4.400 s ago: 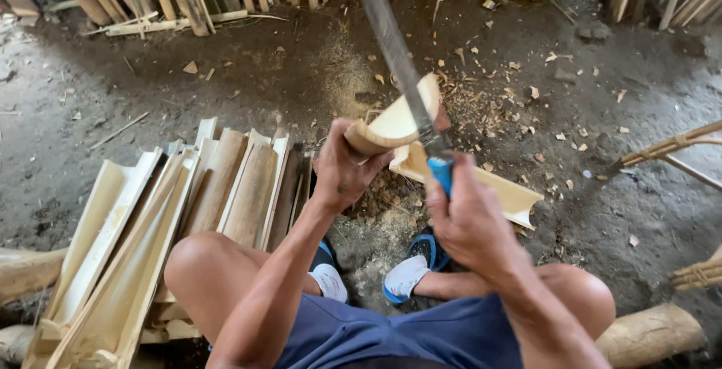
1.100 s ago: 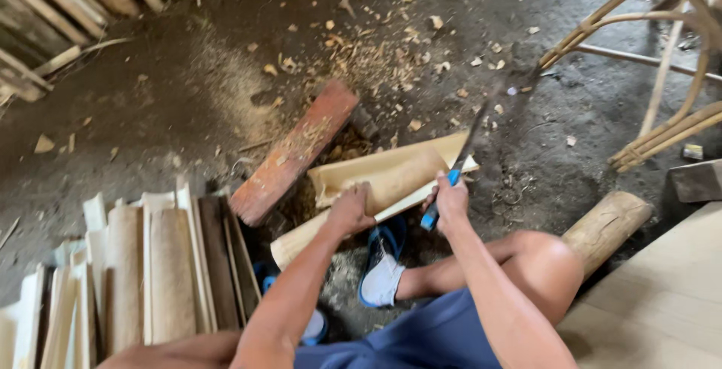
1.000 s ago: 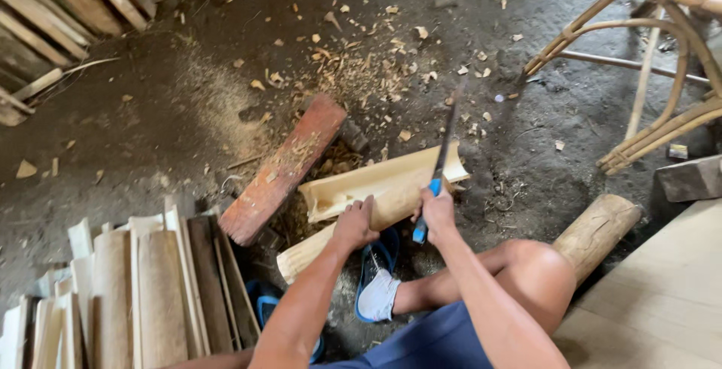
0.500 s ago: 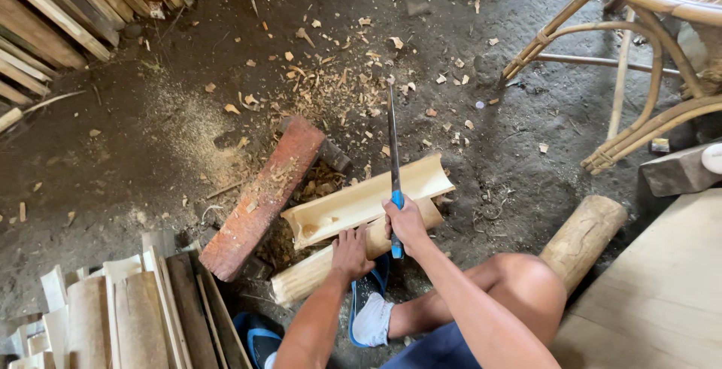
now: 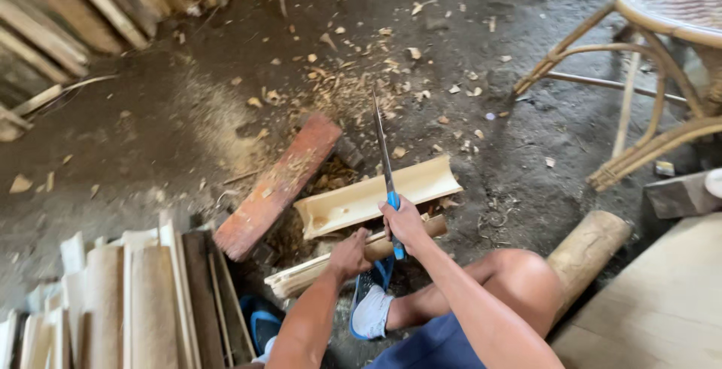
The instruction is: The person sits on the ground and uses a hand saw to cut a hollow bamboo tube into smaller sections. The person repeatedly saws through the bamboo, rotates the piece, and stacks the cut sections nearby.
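Bamboo halves (image 5: 376, 200), pale and trough-shaped, lie on the dirt floor (image 5: 173, 121) before the seated person, one leaning beside a reddish plank (image 5: 278, 185). The right hand (image 5: 402, 222) is closed round a blue-handled long blade (image 5: 382, 147), raised upright; the left hand (image 5: 350, 252) clasps the lower split piece (image 5: 316, 271). A slipped stroke on smooth curved bamboo could likely reach the left fingers or the shoe (image 5: 371, 312).

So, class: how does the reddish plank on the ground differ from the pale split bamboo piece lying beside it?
The reddish plank is flat, solid and dark; the split bamboo piece is pale and curved like a trough, hollow side up. The plank slants steeply; the bamboo lies nearer crosswise. Both rest on the dirt floor among wood chips.
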